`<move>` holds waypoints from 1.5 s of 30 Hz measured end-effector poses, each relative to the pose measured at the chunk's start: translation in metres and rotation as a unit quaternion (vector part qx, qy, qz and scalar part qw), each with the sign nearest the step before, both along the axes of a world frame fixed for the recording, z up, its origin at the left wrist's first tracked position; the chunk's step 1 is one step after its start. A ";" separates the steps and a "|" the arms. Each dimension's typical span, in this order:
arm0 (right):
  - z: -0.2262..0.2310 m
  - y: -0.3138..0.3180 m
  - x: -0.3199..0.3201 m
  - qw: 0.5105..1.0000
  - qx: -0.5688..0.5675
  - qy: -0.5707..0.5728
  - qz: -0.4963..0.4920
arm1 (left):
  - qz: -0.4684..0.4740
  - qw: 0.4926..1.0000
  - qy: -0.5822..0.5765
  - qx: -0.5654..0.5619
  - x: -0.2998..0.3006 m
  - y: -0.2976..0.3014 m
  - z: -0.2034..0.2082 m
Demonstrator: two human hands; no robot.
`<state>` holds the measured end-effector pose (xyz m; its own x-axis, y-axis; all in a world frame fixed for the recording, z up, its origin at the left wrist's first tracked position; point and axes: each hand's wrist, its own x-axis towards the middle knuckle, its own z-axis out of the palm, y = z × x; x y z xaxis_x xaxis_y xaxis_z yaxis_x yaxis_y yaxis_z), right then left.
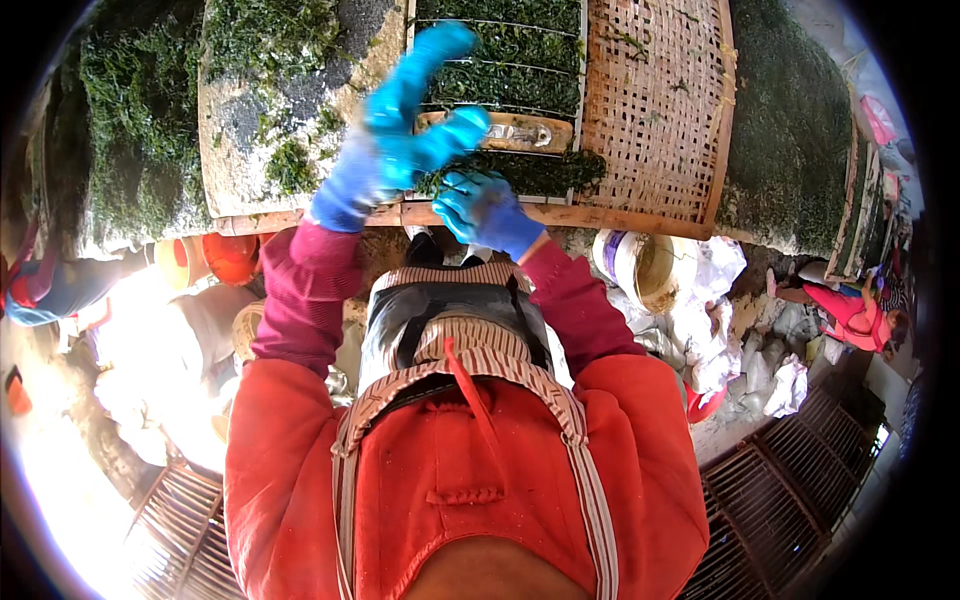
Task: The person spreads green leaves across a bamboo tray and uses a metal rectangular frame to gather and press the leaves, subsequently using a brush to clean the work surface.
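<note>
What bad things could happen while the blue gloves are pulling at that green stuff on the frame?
The wet dark green seaweed under the right blue-gloved hand sits at the edge of the wooden-framed mat, so clumps could slip off onto the ground. The left blue-gloved hand is raised near the flat wooden-handled tool and might knock it. Seaweed may spread unevenly, like the patchy grey mat nearby.

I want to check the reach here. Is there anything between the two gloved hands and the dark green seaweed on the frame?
Nothing visible stands between them. The right hand already rests on the seaweed at the near edge of the frame. The left hand is raised just above the same strip, with only air below it; a wooden-handled tool lies beside its fingers.
</note>
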<state>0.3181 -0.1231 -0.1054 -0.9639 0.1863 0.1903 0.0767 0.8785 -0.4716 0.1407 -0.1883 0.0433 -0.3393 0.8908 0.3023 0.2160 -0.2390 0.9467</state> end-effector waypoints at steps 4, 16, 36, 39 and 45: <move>0.023 0.005 0.019 0.980 -0.044 0.186 -0.060 | 0.185 0.974 -0.126 0.013 -0.031 -0.041 -0.029; 0.019 0.021 0.019 0.998 0.039 0.054 0.000 | 0.292 0.918 0.202 -0.178 -0.130 -0.074 -0.047; -0.003 0.036 0.041 0.996 0.083 0.014 -0.039 | 0.240 0.968 -0.075 -0.008 -0.323 0.000 0.006; -0.002 0.035 0.040 0.995 0.089 0.019 -0.038 | 0.224 0.973 -0.037 0.028 -0.313 -0.026 0.063; 0.005 0.036 0.042 0.996 0.060 0.054 -0.044 | 0.164 0.978 0.101 0.084 -0.196 -0.030 0.141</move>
